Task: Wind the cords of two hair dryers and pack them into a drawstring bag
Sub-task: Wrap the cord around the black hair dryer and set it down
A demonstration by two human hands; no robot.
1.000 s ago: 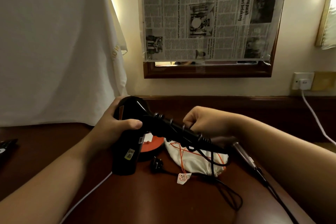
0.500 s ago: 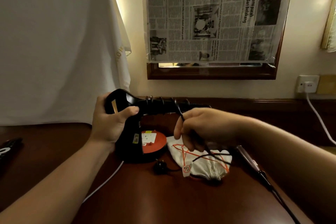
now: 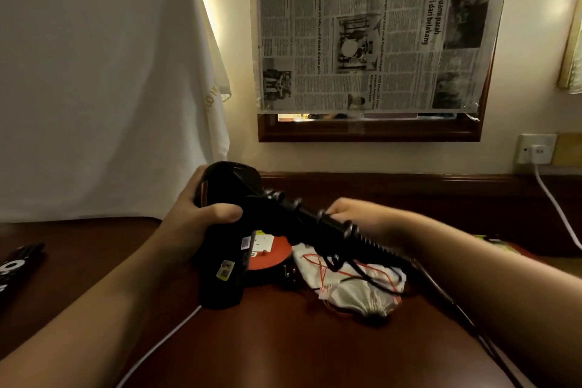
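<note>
My left hand [image 3: 201, 220] grips the body of a black hair dryer [image 3: 226, 239], its barrel pointing down at the table and its handle slanting right. Several turns of black cord [image 3: 321, 220] wrap that handle. My right hand [image 3: 356, 214] is closed on the cord just behind the handle. The loose rest of the cord [image 3: 371, 277] trails over a white drawstring bag [image 3: 352, 290] with orange strings lying on the table below. A second hair dryer is not clearly visible.
An orange disc-shaped item [image 3: 271, 252] lies behind the dryer. A white cable [image 3: 163, 343] runs across the brown table [image 3: 283, 350]. A remote [image 3: 15, 264] lies at left. Another cable leaves a wall socket [image 3: 537, 153] at right. White cloth [image 3: 94, 82] hangs at left.
My right hand moved from in front of the handle to behind it, carrying the cord around. The dryer handle tilted down to the right again.
</note>
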